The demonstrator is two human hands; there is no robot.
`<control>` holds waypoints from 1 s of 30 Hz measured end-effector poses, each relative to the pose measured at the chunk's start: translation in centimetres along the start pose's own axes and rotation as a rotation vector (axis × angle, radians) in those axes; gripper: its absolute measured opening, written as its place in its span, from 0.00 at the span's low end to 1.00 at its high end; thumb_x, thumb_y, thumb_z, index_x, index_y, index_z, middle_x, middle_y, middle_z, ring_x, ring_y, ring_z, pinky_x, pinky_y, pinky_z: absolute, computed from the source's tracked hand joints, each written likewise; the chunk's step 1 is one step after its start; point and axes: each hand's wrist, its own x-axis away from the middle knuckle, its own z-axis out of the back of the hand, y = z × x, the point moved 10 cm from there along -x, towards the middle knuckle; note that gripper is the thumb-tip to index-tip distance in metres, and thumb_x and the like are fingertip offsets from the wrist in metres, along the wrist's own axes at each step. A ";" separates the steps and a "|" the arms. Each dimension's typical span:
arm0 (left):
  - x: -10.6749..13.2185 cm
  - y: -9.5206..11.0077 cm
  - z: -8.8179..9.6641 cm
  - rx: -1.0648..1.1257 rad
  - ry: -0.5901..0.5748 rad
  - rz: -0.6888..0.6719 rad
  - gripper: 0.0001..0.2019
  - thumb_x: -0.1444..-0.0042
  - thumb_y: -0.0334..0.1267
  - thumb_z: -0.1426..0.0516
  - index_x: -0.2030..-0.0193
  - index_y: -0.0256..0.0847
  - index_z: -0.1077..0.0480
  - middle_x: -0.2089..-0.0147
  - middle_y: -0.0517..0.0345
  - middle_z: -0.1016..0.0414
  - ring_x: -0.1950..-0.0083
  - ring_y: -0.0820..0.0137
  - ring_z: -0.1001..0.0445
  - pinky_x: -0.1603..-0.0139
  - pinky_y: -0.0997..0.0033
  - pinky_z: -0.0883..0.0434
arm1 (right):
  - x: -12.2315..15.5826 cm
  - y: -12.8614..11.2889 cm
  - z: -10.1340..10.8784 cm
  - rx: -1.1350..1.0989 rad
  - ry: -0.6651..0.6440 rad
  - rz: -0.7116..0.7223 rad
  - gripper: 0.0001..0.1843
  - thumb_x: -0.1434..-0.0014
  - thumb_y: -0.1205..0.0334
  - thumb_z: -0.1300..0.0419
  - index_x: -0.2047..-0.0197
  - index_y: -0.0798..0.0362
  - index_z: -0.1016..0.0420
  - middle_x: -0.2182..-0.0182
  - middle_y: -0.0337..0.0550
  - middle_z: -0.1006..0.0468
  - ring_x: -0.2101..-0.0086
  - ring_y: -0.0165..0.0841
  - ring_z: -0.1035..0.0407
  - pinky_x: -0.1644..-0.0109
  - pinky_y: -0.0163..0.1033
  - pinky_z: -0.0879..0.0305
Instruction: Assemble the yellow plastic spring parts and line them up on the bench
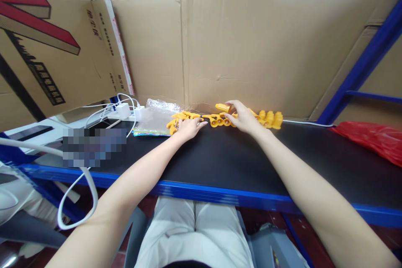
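My right hand (245, 118) pinches a yellow plastic piece (222, 107) between thumb and fingers, just above a row of similar pieces. The yellow cup-shaped pieces (220, 122) under it lie with their round openings toward me, and something shiny shows inside some. More yellow pieces (270, 119) stand grouped to the right of that hand. My left hand (188, 129) rests against a cluster of yellow pieces (185, 114), fingers curled and thumb pointing right. Small metallic glints show by its fingers; what they grip is partly hidden.
A clear plastic bag (153, 117) lies left of the yellow pieces. White chargers (123, 111) and cables, plus a blurred-out patch (94, 146), are farther left. A red plastic bag (370, 138) lies at right. Cardboard (251, 46) walls the back; a blue rail (220, 194) edges the black shelf.
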 end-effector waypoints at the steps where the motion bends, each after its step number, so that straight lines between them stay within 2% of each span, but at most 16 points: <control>1: -0.1 -0.2 -0.1 -0.009 -0.005 0.002 0.26 0.41 0.59 0.58 0.51 0.47 0.30 0.56 0.52 0.23 0.51 0.56 0.29 0.47 0.52 0.41 | 0.1 -0.1 -0.1 -0.001 -0.007 0.005 0.19 0.42 0.58 0.45 0.48 0.50 0.39 0.56 0.47 0.29 0.63 0.36 0.30 0.55 0.47 0.32; 6: -0.2 -2.0 -0.4 -0.007 -0.027 0.105 0.27 0.42 0.58 0.56 0.63 0.36 0.27 0.62 0.44 0.24 0.58 0.57 0.27 0.57 0.62 0.34 | 0.3 -0.6 -0.4 0.013 -0.044 0.002 0.18 0.42 0.58 0.45 0.48 0.50 0.39 0.55 0.49 0.29 0.61 0.37 0.30 0.54 0.47 0.32; 10: -0.1 -2.2 0.6 0.022 0.009 0.131 0.27 0.41 0.57 0.57 0.58 0.38 0.28 0.59 0.45 0.26 0.57 0.60 0.27 0.57 0.64 0.33 | 0.2 -0.6 -0.5 0.014 -0.062 -0.019 0.19 0.42 0.58 0.45 0.48 0.50 0.38 0.54 0.49 0.29 0.59 0.38 0.30 0.53 0.48 0.33; 14: 0.1 -2.0 1.6 -0.053 0.017 0.161 0.19 0.39 0.47 0.55 0.51 0.42 0.29 0.49 0.44 0.34 0.53 0.59 0.29 0.55 0.63 0.34 | 0.3 -1.1 -1.2 -0.037 -0.123 0.013 0.18 0.43 0.60 0.45 0.48 0.50 0.36 0.54 0.49 0.29 0.58 0.38 0.30 0.52 0.47 0.33; 20: 0.5 -2.4 1.5 -0.153 -0.053 0.214 0.17 0.39 0.35 0.56 0.52 0.39 0.30 0.47 0.43 0.38 0.54 0.59 0.29 0.57 0.62 0.32 | 0.7 -2.3 -3.1 -0.082 -0.285 0.087 0.16 0.46 0.63 0.43 0.53 0.53 0.31 0.57 0.49 0.27 0.59 0.37 0.29 0.53 0.46 0.33; 30: 0.4 -2.7 1.3 -0.177 -0.062 0.217 0.16 0.39 0.33 0.56 0.53 0.36 0.30 0.47 0.41 0.39 0.55 0.58 0.28 0.58 0.60 0.31 | 1.0 -0.9 -4.0 -0.138 -0.320 -0.010 0.17 0.49 0.64 0.41 0.53 0.51 0.30 0.56 0.48 0.25 0.60 0.37 0.27 0.54 0.46 0.31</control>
